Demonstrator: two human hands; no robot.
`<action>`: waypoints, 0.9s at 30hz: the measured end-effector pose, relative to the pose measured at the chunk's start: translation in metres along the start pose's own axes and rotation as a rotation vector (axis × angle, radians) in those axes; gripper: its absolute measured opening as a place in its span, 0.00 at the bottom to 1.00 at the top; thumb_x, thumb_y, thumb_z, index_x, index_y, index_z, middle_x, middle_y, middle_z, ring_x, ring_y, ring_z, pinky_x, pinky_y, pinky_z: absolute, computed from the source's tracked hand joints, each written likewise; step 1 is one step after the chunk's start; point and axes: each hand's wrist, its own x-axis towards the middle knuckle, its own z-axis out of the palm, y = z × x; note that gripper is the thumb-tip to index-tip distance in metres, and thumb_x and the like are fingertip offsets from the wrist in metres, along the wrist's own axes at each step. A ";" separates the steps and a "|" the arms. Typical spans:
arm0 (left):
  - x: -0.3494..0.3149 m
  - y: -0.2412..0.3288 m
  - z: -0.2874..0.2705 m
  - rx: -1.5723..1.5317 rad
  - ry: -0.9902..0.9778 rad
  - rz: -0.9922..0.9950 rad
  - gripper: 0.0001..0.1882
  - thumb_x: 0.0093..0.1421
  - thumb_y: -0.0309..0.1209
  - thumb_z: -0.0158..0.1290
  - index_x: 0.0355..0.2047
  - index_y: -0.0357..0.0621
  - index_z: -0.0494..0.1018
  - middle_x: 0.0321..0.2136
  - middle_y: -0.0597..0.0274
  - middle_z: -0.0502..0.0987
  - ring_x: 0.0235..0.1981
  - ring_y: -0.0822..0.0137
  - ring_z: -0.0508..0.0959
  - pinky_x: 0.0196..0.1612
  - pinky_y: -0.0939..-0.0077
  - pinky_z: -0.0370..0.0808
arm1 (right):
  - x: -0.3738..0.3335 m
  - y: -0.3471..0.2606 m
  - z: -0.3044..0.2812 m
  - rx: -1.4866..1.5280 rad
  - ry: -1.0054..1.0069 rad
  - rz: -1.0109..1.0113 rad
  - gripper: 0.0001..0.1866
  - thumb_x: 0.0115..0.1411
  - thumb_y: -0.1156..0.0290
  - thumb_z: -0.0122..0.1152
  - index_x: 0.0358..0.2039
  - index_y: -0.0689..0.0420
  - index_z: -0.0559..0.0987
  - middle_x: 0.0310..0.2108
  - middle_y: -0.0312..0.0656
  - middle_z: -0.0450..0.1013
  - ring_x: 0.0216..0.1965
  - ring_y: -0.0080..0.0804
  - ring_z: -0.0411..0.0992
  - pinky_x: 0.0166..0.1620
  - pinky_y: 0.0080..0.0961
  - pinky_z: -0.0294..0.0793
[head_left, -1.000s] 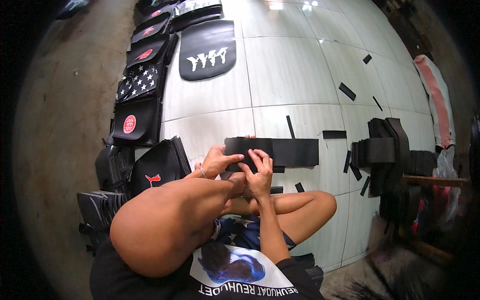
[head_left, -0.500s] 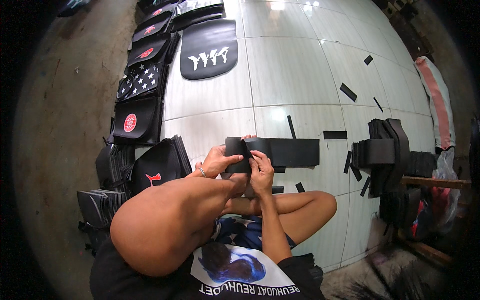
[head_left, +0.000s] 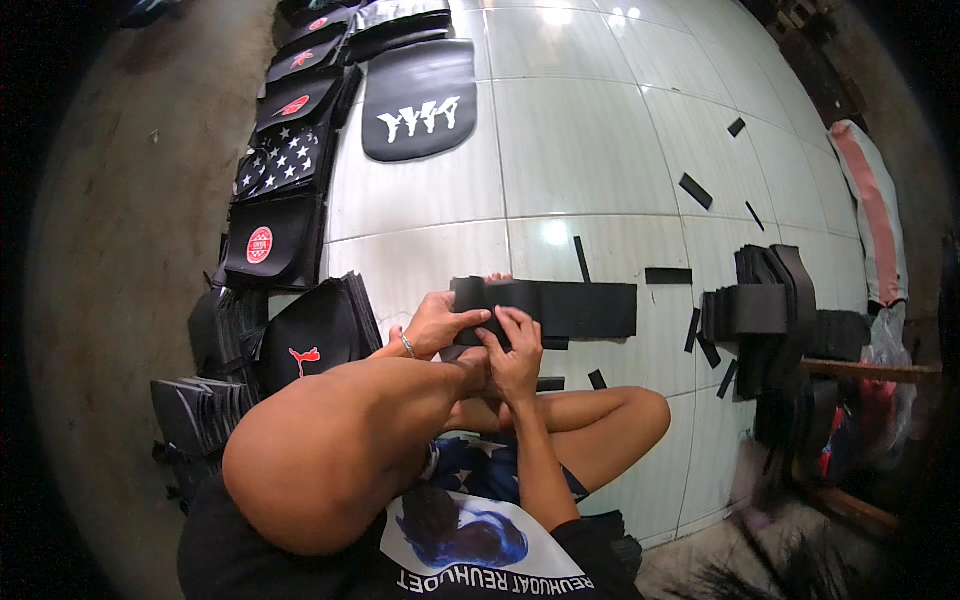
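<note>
A wide black strip of leather-like sheet (head_left: pixel 590 310) lies across the floor in front of my raised knee, its left part folded or overlapped. My left hand (head_left: pixel 437 324) grips the strip's left end, thumb on top and fingers underneath. At the overlap, my right hand (head_left: pixel 515 352) has its thumb and fingertips bent together against the sheet. What lies under those fingertips is hidden. Toes of my foot show just beyond the strip's far edge. A thin black offcut (head_left: pixel 582 260) rests past the strip.
Black flaps with printed designs (head_left: pixel 275 235) stand in stacks along the left. A single flap with white figures (head_left: pixel 418 105) lies farther off. Black scraps (head_left: pixel 697 190) are scattered to the right, near piles of black sheets (head_left: pixel 765 310), a wooden bar (head_left: pixel 870 370) and a white-and-pink sack (head_left: pixel 868 215).
The raised fold at the overlap now lies flatter. My right hand has shifted slightly left and down, its fingertips lower on the sheet. My left hand keeps its grip.
</note>
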 end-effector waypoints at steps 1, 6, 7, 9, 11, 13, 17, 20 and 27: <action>0.003 -0.005 -0.005 0.026 -0.034 0.010 0.13 0.54 0.26 0.62 0.38 0.32 0.77 0.34 0.61 0.79 0.33 0.75 0.77 0.37 0.79 0.76 | -0.003 -0.002 0.005 0.076 0.049 0.051 0.11 0.54 0.69 0.65 0.36 0.63 0.80 0.41 0.45 0.74 0.42 0.43 0.70 0.48 0.35 0.69; 0.002 -0.009 -0.009 -0.033 -0.066 -0.013 0.12 0.55 0.25 0.61 0.38 0.31 0.76 0.34 0.60 0.79 0.34 0.74 0.77 0.39 0.78 0.75 | -0.006 0.015 0.009 0.196 0.099 0.190 0.09 0.61 0.72 0.57 0.37 0.65 0.79 0.37 0.47 0.76 0.40 0.39 0.72 0.44 0.32 0.71; 0.004 -0.009 -0.008 0.008 -0.055 -0.008 0.12 0.54 0.24 0.61 0.38 0.31 0.76 0.34 0.60 0.79 0.34 0.74 0.77 0.39 0.78 0.76 | -0.005 0.026 0.001 0.233 0.076 0.264 0.10 0.62 0.72 0.56 0.38 0.66 0.78 0.39 0.48 0.75 0.41 0.39 0.72 0.45 0.31 0.71; 0.005 -0.009 -0.008 0.039 -0.021 -0.009 0.12 0.55 0.24 0.61 0.38 0.31 0.76 0.34 0.59 0.79 0.34 0.74 0.77 0.38 0.77 0.76 | 0.000 0.042 -0.016 0.208 0.363 0.348 0.12 0.63 0.71 0.54 0.43 0.65 0.75 0.45 0.49 0.73 0.44 0.38 0.70 0.47 0.32 0.69; 0.001 -0.001 -0.005 0.024 0.015 -0.021 0.11 0.55 0.24 0.60 0.38 0.31 0.76 0.33 0.59 0.79 0.33 0.73 0.77 0.38 0.77 0.76 | 0.009 0.039 -0.030 0.046 0.685 0.300 0.15 0.63 0.70 0.55 0.47 0.64 0.73 0.49 0.49 0.69 0.48 0.40 0.67 0.50 0.35 0.66; 0.001 0.000 -0.003 0.028 0.017 -0.021 0.11 0.55 0.24 0.60 0.38 0.31 0.76 0.33 0.59 0.80 0.33 0.73 0.78 0.37 0.76 0.77 | 0.009 0.024 -0.042 -0.152 0.703 0.203 0.18 0.62 0.69 0.56 0.50 0.63 0.71 0.51 0.50 0.66 0.51 0.43 0.64 0.54 0.38 0.62; 0.006 -0.006 -0.004 0.013 -0.016 -0.046 0.11 0.56 0.26 0.59 0.38 0.31 0.76 0.33 0.59 0.80 0.32 0.73 0.77 0.37 0.76 0.76 | 0.002 0.002 -0.007 0.007 0.051 0.019 0.18 0.56 0.66 0.64 0.44 0.61 0.77 0.48 0.47 0.70 0.51 0.46 0.64 0.55 0.39 0.62; 0.003 -0.009 -0.006 -0.025 -0.067 0.023 0.12 0.56 0.26 0.60 0.38 0.31 0.76 0.33 0.60 0.80 0.32 0.74 0.77 0.38 0.77 0.76 | 0.000 0.005 0.006 0.130 0.038 0.113 0.10 0.57 0.68 0.63 0.37 0.60 0.81 0.43 0.45 0.73 0.49 0.42 0.68 0.52 0.34 0.67; 0.009 -0.015 -0.010 0.071 -0.005 0.023 0.12 0.56 0.26 0.60 0.38 0.31 0.76 0.34 0.61 0.79 0.34 0.74 0.77 0.38 0.77 0.75 | 0.009 0.046 -0.033 0.021 0.533 0.222 0.15 0.62 0.77 0.50 0.49 0.62 0.73 0.48 0.46 0.69 0.48 0.36 0.67 0.54 0.31 0.64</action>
